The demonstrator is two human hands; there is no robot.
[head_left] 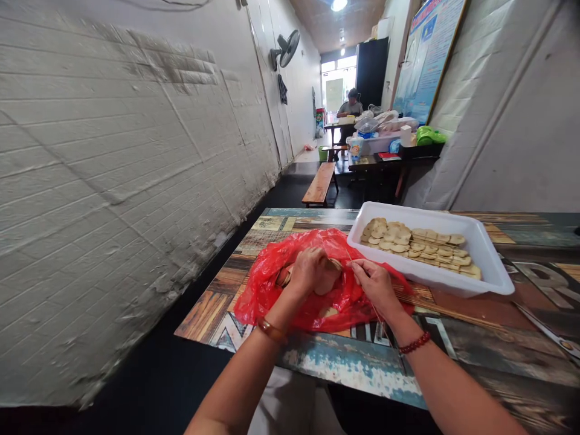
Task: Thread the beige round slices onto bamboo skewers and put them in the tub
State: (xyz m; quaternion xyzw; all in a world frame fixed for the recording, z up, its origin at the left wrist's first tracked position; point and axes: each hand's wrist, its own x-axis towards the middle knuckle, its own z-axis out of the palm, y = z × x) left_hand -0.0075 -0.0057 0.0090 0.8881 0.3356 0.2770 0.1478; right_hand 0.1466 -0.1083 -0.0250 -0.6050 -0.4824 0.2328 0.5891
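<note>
Hands: both were at the centre of the frame, the left hand (312, 266) over the red plastic bag (260, 299) and the right hand (374, 284) at its right side, near each other but apart.
Left grip: its fingers were curled down among the pale slices (325, 283); with the back of the hand toward the camera, I could not tell how many slices it held, if any.
Right grip: thumb and forefinger were pinched narrow on a thin stick (377, 315).
Stick line: its long axis seemed to slant from the upper left, beside the left hand, to the lower right beneath the right palm; the exact tip was too fine to make out.
Slices: they lay in the mouth of the bag, mid-frame, directly under the left hand and to the left of the right hand, so the left was clearly nearer.
Bag: it spread crumpled across the counter (353, 365), its right edge reaching beneath the right forearm.
Tray: a white tray (496, 275) stood just beside the bag, right of centre, its long side sloping down toward the right; the right hand was nearer to it.
Tray load: skewered slices (423, 248) lay in rows inside.
Scissors: metal scissors (550, 335) rested at the right edge of the frame, well apart from both hands.
</note>
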